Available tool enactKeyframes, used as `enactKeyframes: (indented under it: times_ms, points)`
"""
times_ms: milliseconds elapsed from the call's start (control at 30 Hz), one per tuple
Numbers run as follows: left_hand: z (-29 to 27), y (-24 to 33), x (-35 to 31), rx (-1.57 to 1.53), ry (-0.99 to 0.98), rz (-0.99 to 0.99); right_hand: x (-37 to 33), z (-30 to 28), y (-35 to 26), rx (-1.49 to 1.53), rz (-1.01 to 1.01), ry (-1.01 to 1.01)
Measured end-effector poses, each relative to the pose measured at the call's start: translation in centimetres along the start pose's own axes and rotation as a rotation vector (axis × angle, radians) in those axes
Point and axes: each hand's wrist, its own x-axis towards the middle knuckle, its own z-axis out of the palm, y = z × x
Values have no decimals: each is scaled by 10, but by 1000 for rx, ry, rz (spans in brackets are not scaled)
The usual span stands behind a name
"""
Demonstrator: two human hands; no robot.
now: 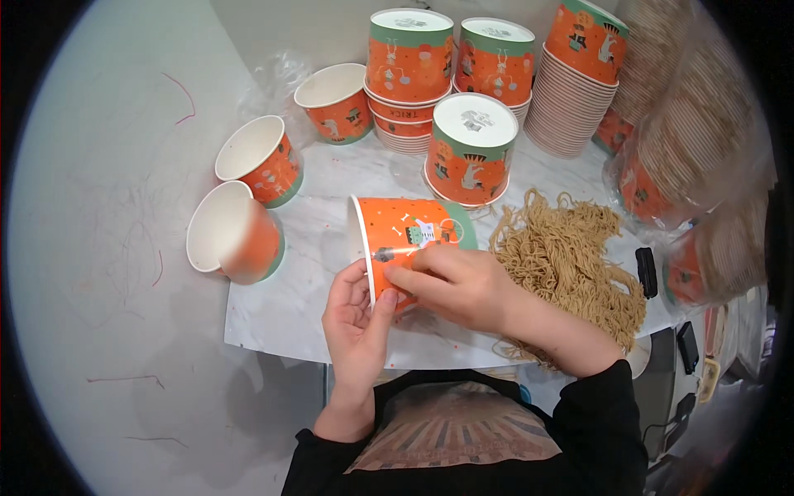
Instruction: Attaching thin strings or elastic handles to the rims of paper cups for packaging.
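Observation:
An orange paper tub point(389, 217) with a white rim and green base lies on its side, its mouth facing left. My left hand point(357, 326) grips it by the rim, thumb on the outside and fingers curled at the mouth. My right hand point(463, 285) rests against the printed side, fingertips pinched together; what they hold, if anything, is too small to make out. A thin pale loop shows near the green band; I cannot tell whether it is cord or print. Beside my right forearm lies a heap of tan cord point(562, 256).
Three open tubs, including a front one point(217, 236), stand at the left. Upturned tubs point(473, 140) and tall stacks point(566, 103) line the back of the marbled table point(331, 186). Plastic-wrapped stacks point(695, 116) crowd the right, near a small black object point(646, 273).

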Motion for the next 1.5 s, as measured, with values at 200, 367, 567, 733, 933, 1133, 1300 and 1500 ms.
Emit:
enactKeyframes:
  times_ms: [200, 367, 567, 733, 933, 1133, 1300, 1500]
  points:
    - [-1, -13, 3, -85, -15, -56, 6, -7, -5, -100, 29, -157]
    - [-12, -31, 2, -274, -16, -145, 15, -9, 4, 148, 189, -127]
    - [-21, -45, 6, -504, 158, -203, 14, -23, 11, 911, 604, -163]
    - [-7, -35, 7, -157, 286, 219, 16, -22, 12, 1061, 568, -130]
    - [-6, -15, 4, 479, 85, 488, 18, -20, 6, 1134, 587, -206]
    - [-8, -14, 5, 519, 49, 435, 21, -21, 2, 1088, 585, -240]
    - [-7, -13, 3, 564, 90, 434, 22, -22, -3, 812, 415, -230]
    - [-9, -16, 7, 615, 92, 521, 21, -15, -3, 521, 241, -62]
